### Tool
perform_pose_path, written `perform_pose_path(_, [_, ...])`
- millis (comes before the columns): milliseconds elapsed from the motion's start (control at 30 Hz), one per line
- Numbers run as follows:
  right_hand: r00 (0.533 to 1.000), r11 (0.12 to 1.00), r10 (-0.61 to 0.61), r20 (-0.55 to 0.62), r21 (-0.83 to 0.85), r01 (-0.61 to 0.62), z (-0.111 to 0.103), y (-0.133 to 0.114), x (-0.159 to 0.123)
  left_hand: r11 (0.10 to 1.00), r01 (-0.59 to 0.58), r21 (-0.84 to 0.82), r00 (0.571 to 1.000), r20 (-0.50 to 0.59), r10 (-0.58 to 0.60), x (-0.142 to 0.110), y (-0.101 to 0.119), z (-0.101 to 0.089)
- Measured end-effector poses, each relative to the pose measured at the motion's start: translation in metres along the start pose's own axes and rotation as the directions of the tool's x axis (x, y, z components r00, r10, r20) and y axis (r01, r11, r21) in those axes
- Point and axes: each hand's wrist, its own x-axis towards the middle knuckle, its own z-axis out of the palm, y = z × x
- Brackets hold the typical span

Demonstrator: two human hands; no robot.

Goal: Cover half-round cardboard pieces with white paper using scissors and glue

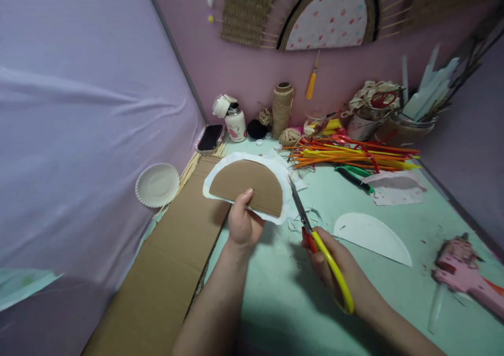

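My left hand (pixel 244 223) grips a cardboard semicircle (pixel 247 180) by its straight edge, thumb on top and fingers underneath. White fabric (pixel 220 163) lies behind the cardboard and shows as an uneven border around it. In my right hand (pixel 334 261) is a pair of scissors (pixel 328 264) with yellow and red handles. The blades point up and away, their tips beside the right edge of the white fabric; whether they touch it I cannot tell. Thin cut scraps (pixel 311 218) lie on the table just beyond the blades.
A long cardboard sheet (pixel 165 261) covers the left side. On the right are a white half-disc (pixel 374 236) and a pink glue gun (pixel 466 277). Orange and yellow pipe cleaners (pixel 354 154), twine (pixel 282 109), a bottle (pixel 235 124) and a phone (pixel 210 138) line the back.
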Motion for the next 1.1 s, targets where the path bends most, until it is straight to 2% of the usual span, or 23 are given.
perform_pose_path(433, [1.0,1.0,0.005,0.01,-0.019,-0.004,-0.003,-0.001,-0.001,0.999,0.031,0.03,0.999,0.008,-0.031,0.002,0.002,-0.002])
perform_pose_path(800, [0.996,0.995,0.091,0.019,0.043,-0.092,-0.002,0.007,0.0,0.997,0.021,0.07,1.0,0.009,-0.022,0.005,0.003,-0.007])
perform_pose_path(1100, [0.997,0.997,0.073,-0.029,0.041,-0.072,-0.001,-0.003,0.003,0.997,-0.014,0.076,0.999,0.03,0.011,0.007,0.005,-0.01])
